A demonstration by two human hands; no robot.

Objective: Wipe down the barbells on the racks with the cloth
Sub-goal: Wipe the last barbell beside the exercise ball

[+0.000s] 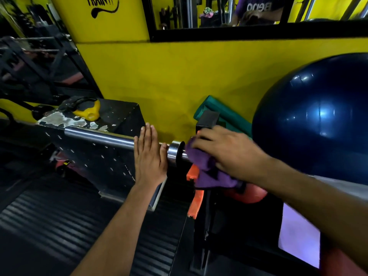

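Note:
A chrome barbell (pixel 99 137) runs from the left toward the black rack upright (pixel 207 120) at the centre. My left hand (pixel 149 156) lies flat on the bar's sleeve, fingers straight, just left of the collar (pixel 173 151). My right hand (pixel 229 152) grips a purple cloth (pixel 211 176) and presses it round the bar right of the collar, next to the rack upright. The bar under the cloth is hidden.
A black box (pixel 111 156) with a yellow-black kettlebell (pixel 87 108) on top stands behind the bar. A big blue exercise ball (pixel 318 116) fills the right side. A green rolled mat (pixel 225 112) leans on the yellow wall. Orange tape (pixel 196 204) hangs from the rack.

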